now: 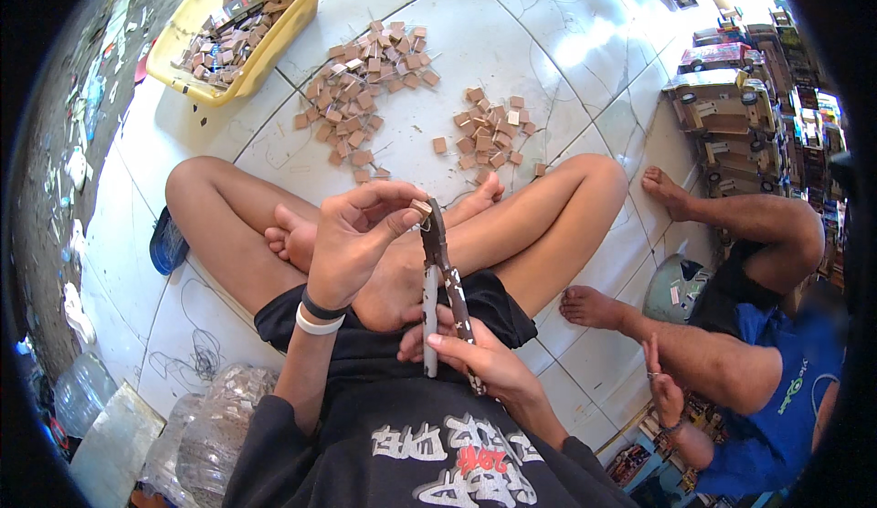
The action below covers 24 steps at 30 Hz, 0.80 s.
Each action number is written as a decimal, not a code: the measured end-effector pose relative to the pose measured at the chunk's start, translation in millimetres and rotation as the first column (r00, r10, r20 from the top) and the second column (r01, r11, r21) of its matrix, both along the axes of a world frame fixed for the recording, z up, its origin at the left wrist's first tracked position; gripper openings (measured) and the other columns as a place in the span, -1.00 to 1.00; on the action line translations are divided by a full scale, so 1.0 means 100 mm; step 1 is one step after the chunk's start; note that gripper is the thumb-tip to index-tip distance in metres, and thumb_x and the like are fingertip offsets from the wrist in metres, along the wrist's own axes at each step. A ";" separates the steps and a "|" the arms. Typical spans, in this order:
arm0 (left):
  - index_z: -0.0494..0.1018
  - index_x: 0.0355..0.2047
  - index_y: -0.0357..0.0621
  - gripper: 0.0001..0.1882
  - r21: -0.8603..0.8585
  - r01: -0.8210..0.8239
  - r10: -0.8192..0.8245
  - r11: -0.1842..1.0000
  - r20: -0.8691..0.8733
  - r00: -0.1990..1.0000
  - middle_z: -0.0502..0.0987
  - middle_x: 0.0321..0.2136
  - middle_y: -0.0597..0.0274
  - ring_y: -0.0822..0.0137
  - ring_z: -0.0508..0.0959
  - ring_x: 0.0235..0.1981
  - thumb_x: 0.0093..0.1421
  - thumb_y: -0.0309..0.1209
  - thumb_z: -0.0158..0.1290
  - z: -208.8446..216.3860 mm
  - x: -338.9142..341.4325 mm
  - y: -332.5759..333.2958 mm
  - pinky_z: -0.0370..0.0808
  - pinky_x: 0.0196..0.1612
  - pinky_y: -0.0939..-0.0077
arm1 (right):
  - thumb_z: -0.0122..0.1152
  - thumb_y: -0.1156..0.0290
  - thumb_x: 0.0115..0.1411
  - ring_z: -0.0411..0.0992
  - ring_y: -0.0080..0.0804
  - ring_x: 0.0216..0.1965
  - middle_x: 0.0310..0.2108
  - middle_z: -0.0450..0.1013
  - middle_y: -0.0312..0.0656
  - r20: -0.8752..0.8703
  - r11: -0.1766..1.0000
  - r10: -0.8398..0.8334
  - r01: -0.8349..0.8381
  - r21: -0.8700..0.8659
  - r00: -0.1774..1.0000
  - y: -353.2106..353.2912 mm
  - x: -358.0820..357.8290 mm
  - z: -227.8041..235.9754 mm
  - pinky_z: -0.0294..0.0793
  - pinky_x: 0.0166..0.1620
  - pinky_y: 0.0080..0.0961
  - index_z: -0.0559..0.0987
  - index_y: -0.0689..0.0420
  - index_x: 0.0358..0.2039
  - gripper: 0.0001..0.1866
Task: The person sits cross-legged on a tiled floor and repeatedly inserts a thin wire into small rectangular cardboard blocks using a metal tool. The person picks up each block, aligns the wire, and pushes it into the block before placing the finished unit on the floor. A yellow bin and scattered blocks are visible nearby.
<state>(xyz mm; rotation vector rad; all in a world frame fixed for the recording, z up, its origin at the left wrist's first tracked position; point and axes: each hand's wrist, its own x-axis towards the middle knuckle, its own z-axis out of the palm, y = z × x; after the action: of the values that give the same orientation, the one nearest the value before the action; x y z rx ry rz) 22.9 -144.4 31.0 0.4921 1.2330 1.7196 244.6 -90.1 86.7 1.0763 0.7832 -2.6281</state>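
My left hand (361, 234) pinches a small wooden block (421, 207) between thumb and fingertips, above my crossed legs. The block is right beside the jaws of a pair of pliers (433, 238); whether the jaws grip anything on it is too small to tell. My right hand (480, 353) is wrapped round the pliers' long handles, one pale grey and the other dark with light flecks. On the tiles beyond my feet lies a curved heap of small wooden blocks (352, 115), several with thin wires sticking out. A smaller heap of blocks (489, 133) lies to its right.
A yellow tub (247, 74) with blocks stands far left. On the right sits another person (713, 353), legs bent, near a round greenish container (676, 289). Wooden toy trucks (726, 111) are stacked behind. Clear plastic bags (210, 430) and a blue sandal (168, 243) lie left.
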 end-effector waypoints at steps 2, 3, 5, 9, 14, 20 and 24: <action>0.61 0.02 -0.40 -0.74 -0.007 0.046 -0.046 0.999 0.050 0.998 0.70 -0.09 0.12 0.40 0.68 -0.06 0.34 -0.61 0.25 -0.04 0.01 0.00 0.62 0.09 0.51 | 0.20 0.41 0.44 0.48 -0.41 -0.09 -0.18 0.43 -0.18 0.012 0.995 0.010 -0.009 -0.099 1.000 -0.06 0.03 -0.07 0.55 0.15 -0.30 0.42 0.20 0.19 -0.63; 0.61 0.02 -0.40 -0.74 -0.013 0.064 -0.063 0.998 0.081 0.995 0.70 -0.08 0.12 0.40 0.68 -0.06 0.34 -0.62 0.25 -0.05 0.01 0.00 0.62 0.09 0.50 | 0.20 0.42 0.43 0.44 -0.48 -0.24 -0.31 0.38 -0.26 -0.020 0.999 -0.034 0.034 -0.039 0.999 -0.13 0.04 -0.09 0.54 -0.06 -0.38 0.45 0.17 0.02 -0.77; 0.61 0.02 -0.40 -0.75 -0.011 0.065 -0.063 0.998 0.084 0.994 0.71 -0.09 0.11 0.40 0.69 -0.07 0.34 -0.62 0.25 -0.08 0.02 -0.01 0.63 0.08 0.51 | 0.21 0.44 0.42 0.39 -0.51 -0.33 -0.37 0.36 -0.30 0.015 1.000 -0.022 0.022 0.001 1.000 -0.16 0.08 -0.14 0.47 -0.19 -0.41 0.44 0.16 -0.04 -0.82; 0.62 0.01 -0.39 -0.75 0.018 0.042 -0.043 0.999 0.075 0.996 0.71 -0.11 0.12 0.39 0.69 -0.09 0.33 -0.61 0.26 -0.10 0.04 0.01 0.63 0.06 0.52 | 0.21 0.43 0.44 0.32 -0.57 -0.44 -0.44 0.34 -0.36 0.108 0.906 0.054 -0.095 0.413 0.993 -0.17 0.11 -0.25 0.36 -0.34 -0.48 0.44 0.14 -0.11 -0.86; 0.63 0.01 -0.40 -0.74 0.018 0.065 -0.065 0.998 0.008 0.998 0.73 -0.12 0.09 0.39 0.71 -0.11 0.32 -0.64 0.24 -0.07 0.09 0.05 0.63 0.03 0.52 | 0.20 0.38 0.47 0.36 -0.60 -0.40 -0.42 0.37 -0.37 0.316 0.708 0.031 -0.244 0.663 0.948 -0.06 0.15 -0.29 0.39 -0.31 -0.53 0.46 0.16 0.01 -0.80; 0.63 0.08 -0.28 -0.64 -0.263 0.051 -0.144 0.964 -0.348 0.926 0.73 -0.05 -0.03 0.36 0.76 -0.16 0.27 -0.53 0.26 -0.31 0.12 0.35 0.66 -0.14 0.49 | 0.15 0.33 0.52 0.52 -0.50 -0.18 -0.16 0.51 -0.24 0.241 0.782 -0.262 0.059 0.621 0.934 0.07 0.16 -0.29 0.53 -0.11 -0.52 0.35 0.22 0.39 -0.49; 0.59 0.16 -0.23 -0.57 -0.320 -0.124 -0.089 0.939 -0.577 0.812 0.70 -0.04 -0.07 0.17 0.74 -0.15 0.27 -0.53 0.26 -0.55 0.15 0.51 0.66 -0.09 0.34 | 0.14 0.30 0.53 0.56 -0.41 -0.07 -0.05 0.54 -0.17 0.214 0.793 -0.323 0.140 0.593 0.922 0.18 0.18 -0.26 0.55 -0.01 -0.45 0.30 0.22 0.45 -0.43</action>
<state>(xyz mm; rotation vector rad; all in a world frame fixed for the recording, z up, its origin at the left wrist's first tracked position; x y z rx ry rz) 37.9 -93.8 -23.9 0.8358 1.9446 1.3498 262.4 -72.4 60.6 1.7902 1.4998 -2.3512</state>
